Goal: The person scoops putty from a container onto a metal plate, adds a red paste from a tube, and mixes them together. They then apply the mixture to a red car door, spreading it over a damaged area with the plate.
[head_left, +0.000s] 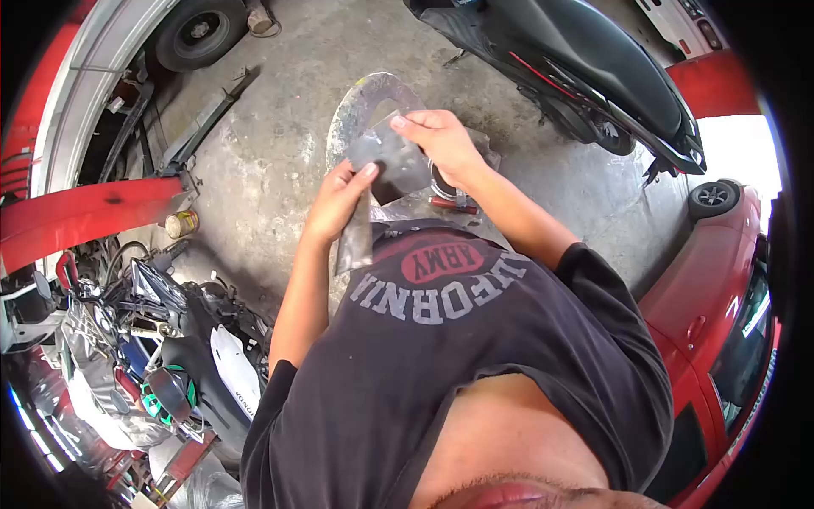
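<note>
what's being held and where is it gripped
A grey sheet: the left hand pinches its left edge, the right hand its upper edge.

The sheet (pixel 397 157) is in front of the person, between the left grip (pixel 333 206) and the right grip (pixel 449 146). Below it and a bit past it is a stand (pixel 343 110). Far ahead, on the left, is a wheel (pixel 180 42). Ahead, on the right, is a motorbike (pixel 610 59). A car (pixel 687 297) is on the right side. On the left, a can (pixel 181 224) is on the floor (pixel 263 170), near the end of a beam (pixel 85 210). More bikes (pixel 199 373) are behind the can.
</note>
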`<control>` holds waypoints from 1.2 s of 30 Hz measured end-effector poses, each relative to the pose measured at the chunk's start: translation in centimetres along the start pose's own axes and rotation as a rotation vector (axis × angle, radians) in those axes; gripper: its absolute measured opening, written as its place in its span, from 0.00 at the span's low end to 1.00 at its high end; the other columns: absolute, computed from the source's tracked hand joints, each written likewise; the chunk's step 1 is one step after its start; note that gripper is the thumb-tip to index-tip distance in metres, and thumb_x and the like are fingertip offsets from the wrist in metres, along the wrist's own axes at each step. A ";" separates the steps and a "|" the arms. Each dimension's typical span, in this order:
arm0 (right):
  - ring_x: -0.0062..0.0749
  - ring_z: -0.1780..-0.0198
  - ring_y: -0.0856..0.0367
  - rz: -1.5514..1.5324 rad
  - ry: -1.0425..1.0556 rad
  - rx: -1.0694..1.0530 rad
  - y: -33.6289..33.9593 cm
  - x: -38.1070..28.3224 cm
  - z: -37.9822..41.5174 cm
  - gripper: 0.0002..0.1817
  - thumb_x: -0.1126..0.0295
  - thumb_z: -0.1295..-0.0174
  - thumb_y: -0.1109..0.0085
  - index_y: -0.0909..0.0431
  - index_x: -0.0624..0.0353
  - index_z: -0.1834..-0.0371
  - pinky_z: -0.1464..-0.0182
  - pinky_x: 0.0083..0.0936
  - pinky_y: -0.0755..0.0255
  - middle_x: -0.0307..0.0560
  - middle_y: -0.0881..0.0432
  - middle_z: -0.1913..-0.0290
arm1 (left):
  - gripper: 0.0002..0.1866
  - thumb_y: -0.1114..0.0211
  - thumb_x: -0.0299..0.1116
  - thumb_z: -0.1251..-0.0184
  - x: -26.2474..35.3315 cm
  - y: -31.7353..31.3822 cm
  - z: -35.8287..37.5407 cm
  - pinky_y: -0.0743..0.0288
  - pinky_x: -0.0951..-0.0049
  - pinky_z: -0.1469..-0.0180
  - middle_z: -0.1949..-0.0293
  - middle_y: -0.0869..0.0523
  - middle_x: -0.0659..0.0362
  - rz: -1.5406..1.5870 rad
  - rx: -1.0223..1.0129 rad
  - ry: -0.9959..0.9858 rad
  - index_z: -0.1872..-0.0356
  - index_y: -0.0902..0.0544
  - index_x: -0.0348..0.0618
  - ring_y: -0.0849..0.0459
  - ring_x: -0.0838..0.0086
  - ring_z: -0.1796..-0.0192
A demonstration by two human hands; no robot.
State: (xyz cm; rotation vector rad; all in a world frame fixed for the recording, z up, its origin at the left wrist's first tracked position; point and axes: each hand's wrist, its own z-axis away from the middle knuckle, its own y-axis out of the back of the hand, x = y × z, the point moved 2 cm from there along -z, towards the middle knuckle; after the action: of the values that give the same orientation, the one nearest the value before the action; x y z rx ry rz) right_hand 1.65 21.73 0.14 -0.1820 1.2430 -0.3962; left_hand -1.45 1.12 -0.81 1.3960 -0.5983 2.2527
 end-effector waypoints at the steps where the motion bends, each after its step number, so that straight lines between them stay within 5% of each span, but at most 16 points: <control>1: 0.13 0.69 0.28 0.090 0.030 0.016 -0.2 0.2 -0.4 0.13 0.62 0.30 0.37 0.13 0.61 0.58 0.67 0.17 0.35 0.32 0.16 0.67 | 0.16 0.33 0.43 0.27 0.1 -0.8 -0.6 0.31 0.81 0.61 0.61 0.17 0.70 -0.035 0.043 -0.065 0.50 0.18 0.42 0.24 0.86 0.63; 5: 0.13 0.74 0.34 0.140 0.055 0.081 -1.2 2.4 1.6 0.14 0.62 0.29 0.38 0.14 0.63 0.60 0.73 0.17 0.44 0.30 0.20 0.70 | 0.15 0.33 0.44 0.27 -1.1 -0.2 -0.2 0.35 0.80 0.67 0.71 0.22 0.72 -0.033 0.168 -0.131 0.61 0.17 0.40 0.29 0.88 0.68; 6: 0.15 0.74 0.31 0.243 -0.048 0.065 -0.3 4.3 1.9 0.15 0.60 0.29 0.39 0.14 0.63 0.59 0.72 0.20 0.39 0.30 0.20 0.72 | 0.16 0.33 0.45 0.27 -1.4 0.8 0.0 0.34 0.79 0.66 0.71 0.21 0.71 0.018 0.237 0.014 0.62 0.17 0.40 0.29 0.86 0.69; 9: 0.17 0.72 0.26 0.177 -0.110 -0.143 2.4 9.8 4.0 0.15 0.60 0.31 0.37 0.14 0.63 0.61 0.68 0.23 0.31 0.36 0.19 0.75 | 0.16 0.33 0.45 0.28 -2.2 1.1 0.6 0.35 0.79 0.69 0.73 0.23 0.72 -0.126 0.338 -0.163 0.65 0.18 0.42 0.31 0.86 0.72; 10: 0.24 0.70 0.22 0.478 -0.129 -0.220 4.7 12.4 4.2 0.13 0.61 0.33 0.36 0.15 0.61 0.63 0.65 0.28 0.27 0.40 0.18 0.75 | 0.15 0.33 0.45 0.28 -3.8 3.9 1.1 0.37 0.78 0.73 0.75 0.23 0.71 -0.172 0.419 0.064 0.62 0.17 0.43 0.31 0.86 0.73; 11: 0.31 0.69 0.17 0.777 -0.148 -0.299 7.1 14.6 4.7 0.11 0.62 0.34 0.35 0.15 0.60 0.64 0.62 0.32 0.23 0.44 0.16 0.74 | 0.14 0.33 0.45 0.28 -3.3 3.8 1.5 0.41 0.79 0.78 0.74 0.20 0.69 0.064 0.413 -0.043 0.59 0.16 0.43 0.31 0.88 0.76; 14: 0.46 0.60 0.14 1.602 -0.329 -0.424 11.5 17.3 8.3 0.11 0.65 0.40 0.32 0.18 0.57 0.57 0.55 0.41 0.21 0.51 0.15 0.61 | 0.13 0.36 0.39 0.25 -2.1 6.1 4.1 0.47 0.85 0.84 0.70 0.19 0.66 0.272 0.558 0.057 0.49 0.20 0.43 0.34 0.88 0.82; 17: 0.55 0.45 0.19 1.347 -0.160 0.035 14.4 18.0 9.5 0.26 0.66 0.45 0.29 0.24 0.51 0.42 0.47 0.43 0.22 0.54 0.23 0.42 | 0.16 0.40 0.44 0.23 -3.8 8.4 5.5 0.45 0.81 0.86 0.70 0.17 0.60 0.343 0.511 -0.007 0.49 0.23 0.40 0.35 0.84 0.87; 18: 0.50 0.37 0.26 1.412 -0.168 0.014 14.9 18.3 8.8 0.36 0.68 0.47 0.28 0.32 0.45 0.33 0.43 0.42 0.24 0.55 0.33 0.35 | 0.15 0.39 0.43 0.24 -4.3 8.6 5.9 0.45 0.81 0.86 0.71 0.18 0.62 0.371 0.506 0.004 0.51 0.22 0.41 0.35 0.84 0.87; 22: 0.46 0.33 0.32 1.647 0.083 -0.059 15.1 20.2 5.6 0.29 0.66 0.43 0.31 0.25 0.44 0.35 0.43 0.46 0.25 0.50 0.28 0.37 | 0.13 0.38 0.41 0.24 -5.0 7.8 6.6 0.42 0.80 0.84 0.74 0.21 0.64 0.392 0.514 0.050 0.55 0.22 0.41 0.34 0.84 0.86; 25: 0.47 0.37 0.25 1.759 -0.014 -0.335 16.7 22.7 1.9 0.21 0.60 0.39 0.34 0.18 0.43 0.41 0.44 0.45 0.25 0.46 0.19 0.43 | 0.14 0.39 0.42 0.24 -4.0 6.5 7.1 0.42 0.81 0.84 0.75 0.21 0.63 0.319 0.529 0.070 0.55 0.23 0.40 0.34 0.84 0.86; 31: 0.52 0.54 0.15 1.263 -0.026 0.276 17.8 17.1 0.7 0.16 0.53 0.33 0.39 0.14 0.49 0.50 0.50 0.42 0.22 0.56 0.13 0.59 | 0.15 0.40 0.43 0.23 -2.1 6.4 8.4 0.44 0.82 0.84 0.75 0.20 0.63 0.270 0.539 0.051 0.54 0.22 0.39 0.34 0.85 0.86; 36: 0.53 0.50 0.15 1.366 -0.185 0.024 18.7 20.6 -1.4 0.18 0.51 0.33 0.40 0.13 0.52 0.53 0.49 0.43 0.23 0.57 0.14 0.52 | 0.14 0.39 0.43 0.23 -2.2 6.4 7.7 0.44 0.82 0.82 0.75 0.21 0.65 0.225 0.527 0.080 0.55 0.21 0.42 0.35 0.85 0.86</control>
State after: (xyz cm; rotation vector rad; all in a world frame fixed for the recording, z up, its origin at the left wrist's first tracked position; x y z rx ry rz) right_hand 9.45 30.96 -24.95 0.6312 0.9294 0.7733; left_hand 1.45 -8.66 -0.60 1.5189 -0.1369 2.7689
